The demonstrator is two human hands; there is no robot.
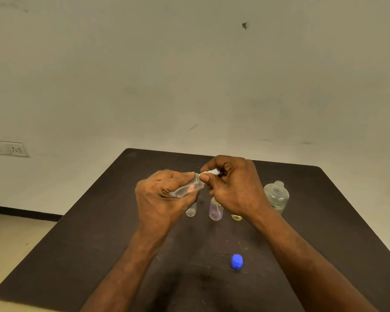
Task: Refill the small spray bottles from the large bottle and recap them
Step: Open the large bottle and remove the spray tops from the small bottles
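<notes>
My left hand (164, 194) grips a small clear spray bottle (189, 188), tilted with its neck pointing right. My right hand (232, 188) pinches its white spray cap (212, 171) at the bottle's neck. Below the hands three more small bottles stand on the dark table (99, 233): a clear one (191, 211), one with purple flecks (216, 211) and a yellowish one (236, 217), partly hidden by my right wrist. The large clear bottle (276, 195) stands uncapped to the right. Its blue cap (237, 262) lies nearer to me.
The table's far edge meets a pale wall. A wall socket (10, 149) sits low at the left. The table's left edge drops to a light floor.
</notes>
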